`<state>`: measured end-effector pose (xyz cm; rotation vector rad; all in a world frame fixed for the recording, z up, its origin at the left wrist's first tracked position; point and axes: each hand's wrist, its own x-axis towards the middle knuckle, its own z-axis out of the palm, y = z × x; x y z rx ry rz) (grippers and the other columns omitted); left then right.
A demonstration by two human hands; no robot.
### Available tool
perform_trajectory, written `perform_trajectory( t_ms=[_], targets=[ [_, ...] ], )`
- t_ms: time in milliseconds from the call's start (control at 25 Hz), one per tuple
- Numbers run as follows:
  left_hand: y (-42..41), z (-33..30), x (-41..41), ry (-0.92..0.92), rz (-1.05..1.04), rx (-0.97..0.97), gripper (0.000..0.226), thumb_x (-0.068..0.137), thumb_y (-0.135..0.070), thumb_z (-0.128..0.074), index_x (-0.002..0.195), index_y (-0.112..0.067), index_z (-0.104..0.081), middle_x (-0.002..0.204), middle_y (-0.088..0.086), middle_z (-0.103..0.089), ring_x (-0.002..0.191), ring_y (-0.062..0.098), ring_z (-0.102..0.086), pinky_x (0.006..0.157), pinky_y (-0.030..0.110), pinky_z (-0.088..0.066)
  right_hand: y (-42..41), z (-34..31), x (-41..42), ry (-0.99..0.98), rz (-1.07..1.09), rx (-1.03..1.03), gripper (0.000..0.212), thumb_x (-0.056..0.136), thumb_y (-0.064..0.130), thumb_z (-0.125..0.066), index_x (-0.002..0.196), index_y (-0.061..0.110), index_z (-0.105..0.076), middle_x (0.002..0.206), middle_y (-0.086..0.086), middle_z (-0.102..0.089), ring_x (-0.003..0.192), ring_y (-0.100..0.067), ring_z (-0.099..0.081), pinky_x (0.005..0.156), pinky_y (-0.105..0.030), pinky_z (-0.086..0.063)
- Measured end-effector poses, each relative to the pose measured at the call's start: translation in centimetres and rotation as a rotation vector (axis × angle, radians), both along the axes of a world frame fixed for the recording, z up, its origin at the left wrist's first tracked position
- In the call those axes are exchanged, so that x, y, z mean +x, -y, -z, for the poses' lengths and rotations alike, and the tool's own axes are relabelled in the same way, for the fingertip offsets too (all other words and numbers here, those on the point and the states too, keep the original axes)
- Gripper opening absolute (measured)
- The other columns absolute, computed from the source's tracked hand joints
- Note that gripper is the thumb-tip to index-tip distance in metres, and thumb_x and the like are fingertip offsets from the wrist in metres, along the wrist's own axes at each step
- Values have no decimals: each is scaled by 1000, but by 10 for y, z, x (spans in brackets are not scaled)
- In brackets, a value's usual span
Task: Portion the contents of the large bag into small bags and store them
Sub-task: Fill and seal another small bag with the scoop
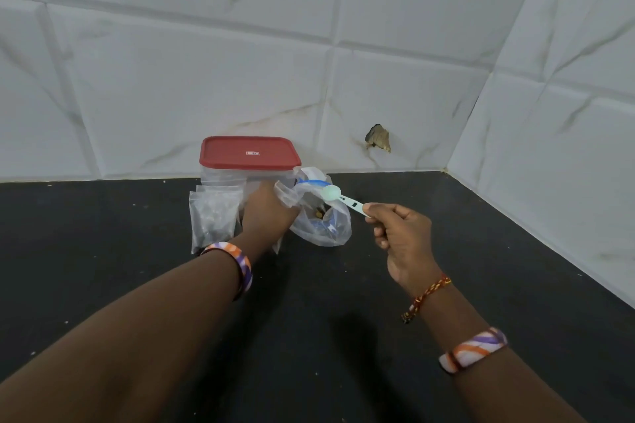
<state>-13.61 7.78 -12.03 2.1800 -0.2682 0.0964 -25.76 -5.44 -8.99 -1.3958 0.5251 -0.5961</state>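
The large bag [321, 220], a clear plastic bag with a blue strip at its mouth, stood on the black countertop [446, 251] just right of a clear container [240, 178] with a red lid [249, 152], near the tiled back wall [206, 79]. Brownish contents showed dimly inside the bag; their nature could not be determined. The left hand [268, 208] was at the bag's left edge and gripped the loose plastic of its mouth, holding it open; the fingers themselves were hidden behind the back of the hand. The right hand [400, 230] was closed, pinching the end of the handle of a pale green measuring spoon [343, 197] between thumb and forefinger. The spoon's bowl sat above the open mouth of the bag; whether it held anything could not be told. A stack of small bags [214, 216], clear and apparently holding dark material, leaned upright against the front of the container, just left of the left hand. Both forearms bore orange, purple and white bangles, and the right wrist also carried a red and yellow thread.
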Motion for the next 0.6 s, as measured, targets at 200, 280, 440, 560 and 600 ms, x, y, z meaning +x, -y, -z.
perform_trajectory(
  t_ms=[200, 280, 440, 560, 600],
  targets=[
    [8, -20, 11, 119, 81, 38, 39, 79, -18, -66, 115, -7, -53, 108, 10, -62, 98, 24, -60, 76, 29, -46, 2, 16, 16, -89, 11, -676, 10, 77, 5, -69, 69, 8, -73, 59, 0, -65, 43, -3, -53, 44, -14, -41],
    [11, -34, 11, 185, 188, 164, 41, 77, -21, -67, 113, -7, -53, 104, 7, -60, 96, 24, -59, 73, 30, -46, -6, 23, 26, -158, 15, -1277, 10, 74, 8, -70, 66, 3, -71, 60, -7, -67, 48, -13, -58, 45, -21, -41],
    [15, -47, 9, 299, 409, 253, 46, 70, -35, -67, 106, -10, -54, 96, 5, -62, 90, 25, -60, 73, 36, -50, -27, 31, 48, -244, 7, -1616, 17, 56, 4, -81, 60, 0, -65, 56, -15, -63, 46, -27, -62, 42, -22, -43],
    [10, -35, -1, 288, 373, 140, 46, 75, -31, -71, 112, -11, -52, 97, -3, -53, 88, 15, -53, 76, 28, -44, -24, 33, 59, -278, 37, -1227, 19, 87, 10, -55, 89, -2, -70, 86, -17, -70, 81, -28, -66, 68, -27, -47],
    [7, -26, -4, 267, 355, 132, 46, 76, -27, -71, 114, -10, -51, 99, -3, -50, 90, 13, -50, 78, 26, -42, -20, 33, 62, -277, 78, -1088, 19, 86, 10, -56, 88, -1, -71, 85, -14, -71, 79, -24, -65, 70, -26, -48]
  ],
)
